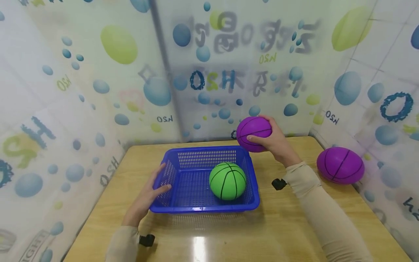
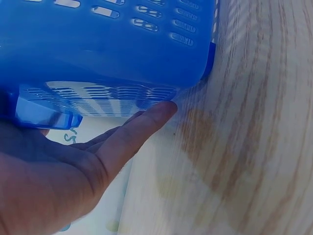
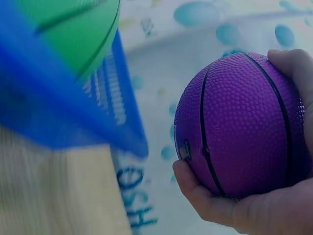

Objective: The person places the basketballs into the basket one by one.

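A purple mini basketball (image 1: 254, 134) is gripped by my right hand (image 1: 278, 142), raised above the far right corner of the blue plastic basket (image 1: 203, 210). In the right wrist view, thumb and fingers curl round the purple ball (image 3: 239, 127). My left hand (image 1: 145, 198) holds the basket's left side, thumb over the rim. The left wrist view shows fingers (image 2: 132, 137) of that hand along the outer slatted wall. Inside the basket, toward its right end, lies a green mini basketball (image 1: 227, 181).
A second purple ball (image 1: 340, 165) rests at the right edge of the wooden table (image 1: 209, 243). Curtain-like walls (image 1: 209, 72) printed with bubbles and letters surround the table at the back and both sides. Small black devices (image 1: 279, 184) are by both wrists.
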Demonstrator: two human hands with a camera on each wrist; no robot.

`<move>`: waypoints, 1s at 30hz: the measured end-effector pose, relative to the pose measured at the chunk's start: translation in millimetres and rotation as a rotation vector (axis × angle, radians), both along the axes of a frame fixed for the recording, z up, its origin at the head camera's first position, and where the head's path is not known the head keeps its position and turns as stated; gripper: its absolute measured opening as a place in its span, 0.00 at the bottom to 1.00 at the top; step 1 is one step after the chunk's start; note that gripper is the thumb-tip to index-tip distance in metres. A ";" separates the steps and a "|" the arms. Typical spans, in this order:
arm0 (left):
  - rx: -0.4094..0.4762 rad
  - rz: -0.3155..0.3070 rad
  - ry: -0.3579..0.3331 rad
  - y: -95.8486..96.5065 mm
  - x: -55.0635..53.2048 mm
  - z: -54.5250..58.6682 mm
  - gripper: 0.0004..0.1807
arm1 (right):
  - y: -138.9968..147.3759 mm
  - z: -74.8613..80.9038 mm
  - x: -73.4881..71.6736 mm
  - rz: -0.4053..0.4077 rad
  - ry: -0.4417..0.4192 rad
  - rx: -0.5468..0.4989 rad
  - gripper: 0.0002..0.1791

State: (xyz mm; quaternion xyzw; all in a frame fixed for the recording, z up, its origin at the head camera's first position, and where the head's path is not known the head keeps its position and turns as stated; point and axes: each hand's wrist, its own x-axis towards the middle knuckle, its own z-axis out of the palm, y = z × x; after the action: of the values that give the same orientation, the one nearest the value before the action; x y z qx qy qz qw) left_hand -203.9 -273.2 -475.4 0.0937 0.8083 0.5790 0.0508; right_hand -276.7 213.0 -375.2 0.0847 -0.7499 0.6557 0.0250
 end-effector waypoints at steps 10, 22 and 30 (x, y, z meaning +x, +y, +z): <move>0.010 0.002 -0.001 -0.6 0.0 -2.0 0.48 | -58.6 30.5 9.5 0.143 0.096 -0.035 0.55; 0.013 0.001 -0.007 0.1 0.8 -0.4 0.48 | -125.4 50.6 24.9 0.254 0.152 -0.039 0.56; 0.000 -0.012 0.024 0.4 -0.4 0.4 0.50 | -146.8 54.0 29.2 0.289 0.182 -0.018 0.55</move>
State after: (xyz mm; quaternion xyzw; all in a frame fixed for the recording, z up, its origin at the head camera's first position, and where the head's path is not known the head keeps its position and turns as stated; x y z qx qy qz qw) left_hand -204.4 -272.9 -475.0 0.1054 0.8083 0.5776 0.0445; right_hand -247.5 66.2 -321.2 0.2505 -0.7186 0.6488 -0.0011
